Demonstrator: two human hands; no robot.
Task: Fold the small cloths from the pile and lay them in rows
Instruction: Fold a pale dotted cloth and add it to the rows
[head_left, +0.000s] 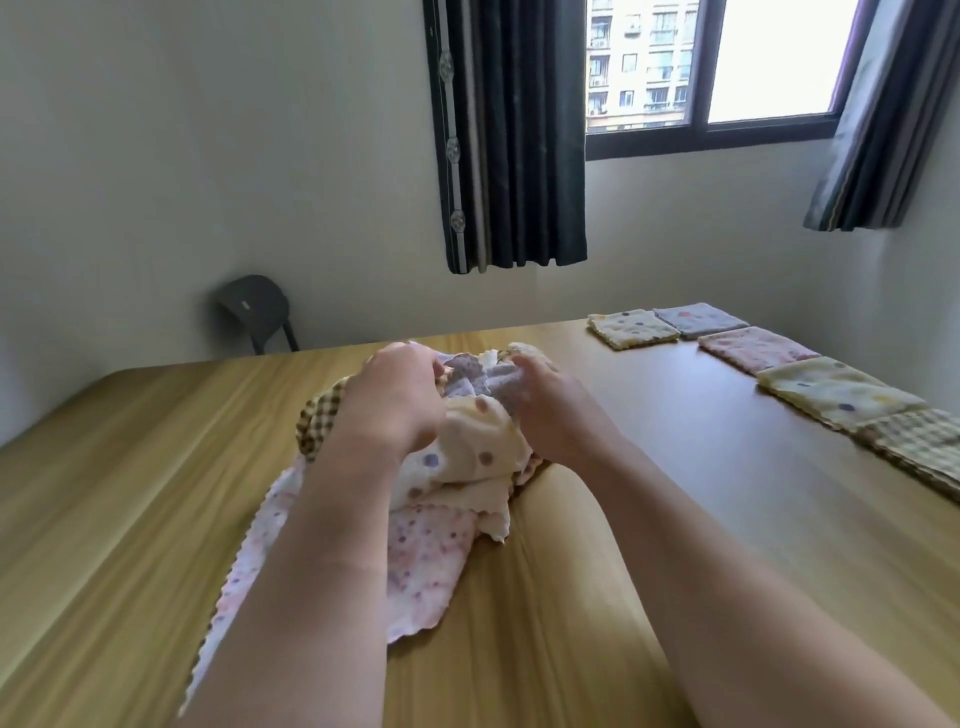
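presently works at the crest of the loose pile of small scallop-edged cloths (467, 467) on the pale wood-grain table (156, 493), with the left hand (400, 395) and the right hand (540, 405) side by side, both curled. pinches with both a crumpled lilac spotted cloth (475, 382) lying between them at the far top of the heap; cannot tell how much of it sits inside each fist, with knuckles toward the camera and fingertips hidden. finds that cloth just beyond the hands, away from the body, bunched with no clear long axis, above a cream cloth with purple and brown dots (467, 441), a pink speckled cloth (426, 545) spilling toward the near edge, and a brown checked cloth (317, 421) poking out at the left. judges neither hand nearer: about level, left at the cloth's left end, right at its right end. needs, most likely, a lift up and toward the body to free it, then a spread on bare wood before folding. places the goal well apart to the right: a row of five folded squares (836, 392) running from the far corner toward the near right edge, so probably favours the right hand, nearer that row, for laying down. risks dragging along the cream cloth, touching just underneath.
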